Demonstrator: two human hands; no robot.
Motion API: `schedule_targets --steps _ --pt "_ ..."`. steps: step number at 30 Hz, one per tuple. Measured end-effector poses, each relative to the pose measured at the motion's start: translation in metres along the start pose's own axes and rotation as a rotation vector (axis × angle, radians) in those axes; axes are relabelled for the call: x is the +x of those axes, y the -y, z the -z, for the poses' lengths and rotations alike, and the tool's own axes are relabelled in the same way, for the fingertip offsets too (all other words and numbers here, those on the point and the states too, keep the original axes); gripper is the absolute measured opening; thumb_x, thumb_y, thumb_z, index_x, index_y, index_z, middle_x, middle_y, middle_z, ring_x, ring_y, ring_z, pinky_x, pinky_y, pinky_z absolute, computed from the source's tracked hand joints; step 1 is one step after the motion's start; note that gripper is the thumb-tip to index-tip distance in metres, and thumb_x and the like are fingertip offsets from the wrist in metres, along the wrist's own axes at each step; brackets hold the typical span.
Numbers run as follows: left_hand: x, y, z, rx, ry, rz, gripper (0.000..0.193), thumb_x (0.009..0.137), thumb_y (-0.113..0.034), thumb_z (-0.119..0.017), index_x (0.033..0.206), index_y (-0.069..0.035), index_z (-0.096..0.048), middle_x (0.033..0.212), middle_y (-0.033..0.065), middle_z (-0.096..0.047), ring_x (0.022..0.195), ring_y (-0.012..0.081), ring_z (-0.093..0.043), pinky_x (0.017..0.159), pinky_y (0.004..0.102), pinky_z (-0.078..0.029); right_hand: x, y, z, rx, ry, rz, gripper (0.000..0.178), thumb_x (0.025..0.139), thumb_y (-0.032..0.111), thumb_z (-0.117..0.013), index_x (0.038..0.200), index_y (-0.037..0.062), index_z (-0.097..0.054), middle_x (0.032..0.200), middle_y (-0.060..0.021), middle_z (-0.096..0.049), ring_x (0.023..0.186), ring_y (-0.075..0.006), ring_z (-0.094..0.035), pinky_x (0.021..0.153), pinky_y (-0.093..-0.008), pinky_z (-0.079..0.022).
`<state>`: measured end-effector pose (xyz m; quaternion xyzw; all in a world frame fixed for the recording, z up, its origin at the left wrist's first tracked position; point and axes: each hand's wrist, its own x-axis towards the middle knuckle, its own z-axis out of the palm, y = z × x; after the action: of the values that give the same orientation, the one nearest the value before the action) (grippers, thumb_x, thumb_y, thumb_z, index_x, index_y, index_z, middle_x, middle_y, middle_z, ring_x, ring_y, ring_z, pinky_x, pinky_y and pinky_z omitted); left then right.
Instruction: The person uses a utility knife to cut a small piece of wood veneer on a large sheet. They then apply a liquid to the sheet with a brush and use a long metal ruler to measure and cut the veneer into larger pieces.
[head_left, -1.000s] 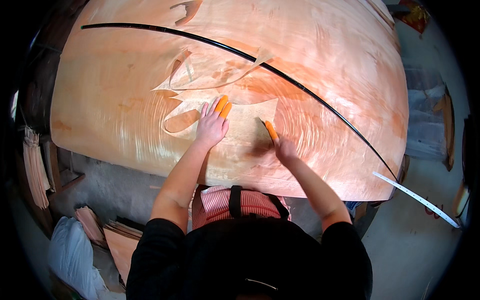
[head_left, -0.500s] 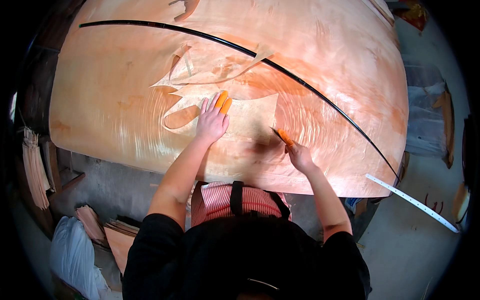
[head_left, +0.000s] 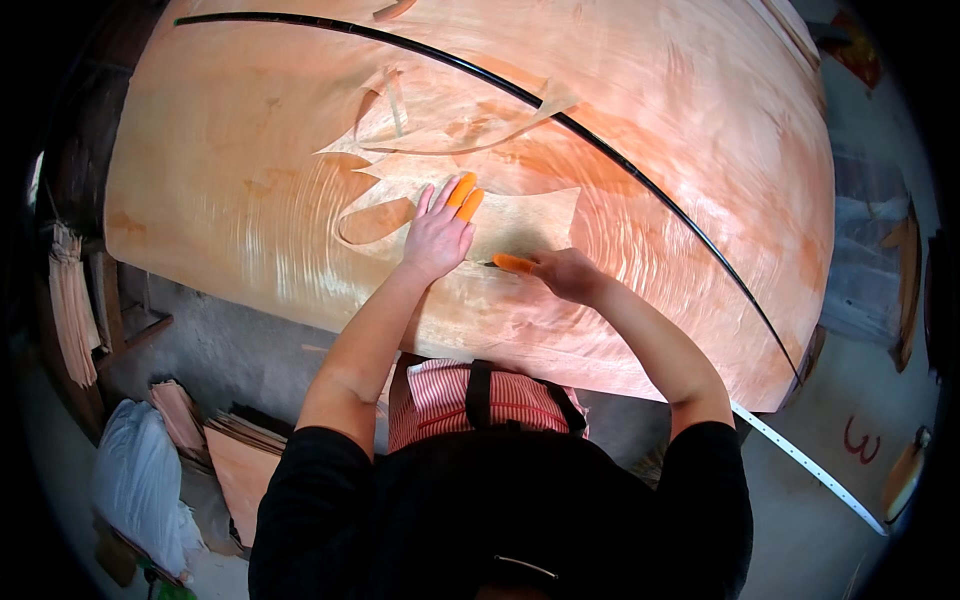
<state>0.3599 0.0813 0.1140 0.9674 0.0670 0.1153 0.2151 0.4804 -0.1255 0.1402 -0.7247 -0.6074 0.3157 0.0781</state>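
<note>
A broad stack of thin wood veneer (head_left: 200, 180) fills the bench in front of me. On it lies a paler veneer piece (head_left: 545, 215) with a ragged, pointed left end. My left hand (head_left: 440, 238) presses flat on this piece, fingers spread, with orange covers on two of them. My right hand (head_left: 568, 273) grips a small knife (head_left: 489, 264), its index finger, in an orange cover, stretched along it. The dark tip points left at the piece's near edge, close to my left wrist. Most of the knife is hidden by the fingers.
A long black strip (head_left: 640, 180) curves across the veneer, with a torn veneer offcut (head_left: 480, 148) partly over it. A white perforated strip (head_left: 810, 465) juts out at the right corner. Veneer bundles (head_left: 72, 310) and a plastic bag (head_left: 140, 480) are at the left.
My right hand has moved left with the knife, along the near edge of the pale piece towards my left hand. The left hand stays flat on the piece. The view has shifted slightly.
</note>
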Motion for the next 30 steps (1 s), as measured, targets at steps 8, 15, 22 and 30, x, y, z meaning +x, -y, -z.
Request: schedule_targets --steps 8,15,22,30 --pt "0.0 0.001 -0.001 0.021 0.023 0.013 0.043 0.075 -0.02 -0.047 0.117 -0.009 -0.043 0.124 0.0091 -0.036 0.12 0.0208 -0.028 0.099 0.043 -0.018 -0.027 0.005 -0.009 -0.227 0.155 0.068 0.041 0.074 0.007 -0.044 0.114 0.0162 -0.042 0.08 -0.0073 -0.05 0.07 -0.0229 -0.055 0.056 -0.0333 -0.046" --pt "0.0 0.0 0.0 0.03 0.02 0.007 0.043 0.075 -0.02 -0.047 0.117 -0.009 -0.043 0.125 0.0095 -0.036 0.12 0.0219 -0.028 0.099 0.0433 -0.017 -0.027 0.009 -0.001 -0.23 0.092 0.055 0.009 0.073 0.009 -0.047 0.081 0.0086 -0.052 0.081 -0.0066 -0.047 0.065 -0.0228 -0.054 0.052 -0.0346 -0.045" --pt "0.0 0.001 -0.001 0.04 0.031 0.003 0.046 0.076 -0.026 -0.049 0.118 -0.01 -0.042 0.125 0.009 -0.036 0.121 0.0207 -0.026 0.1 0.0424 -0.015 -0.024 -0.008 -0.004 -0.09 -0.004 0.059 0.005 0.073 0.01 -0.047 0.072 0.0061 -0.049 0.072 -0.0081 -0.047 0.06 -0.0277 -0.052 0.05 -0.0378 -0.042" --pt "0.001 -0.004 0.004 0.037 0.045 0.009 0.059 0.069 -0.039 -0.058 0.118 -0.01 -0.042 0.126 0.008 -0.034 0.121 0.0205 -0.025 0.1 0.043 -0.016 -0.005 -0.007 -0.004 -0.136 0.032 0.11 0.009 0.073 0.01 -0.044 0.076 0.0056 -0.052 0.07 -0.008 -0.049 0.06 -0.0249 -0.054 0.051 -0.0358 -0.044"
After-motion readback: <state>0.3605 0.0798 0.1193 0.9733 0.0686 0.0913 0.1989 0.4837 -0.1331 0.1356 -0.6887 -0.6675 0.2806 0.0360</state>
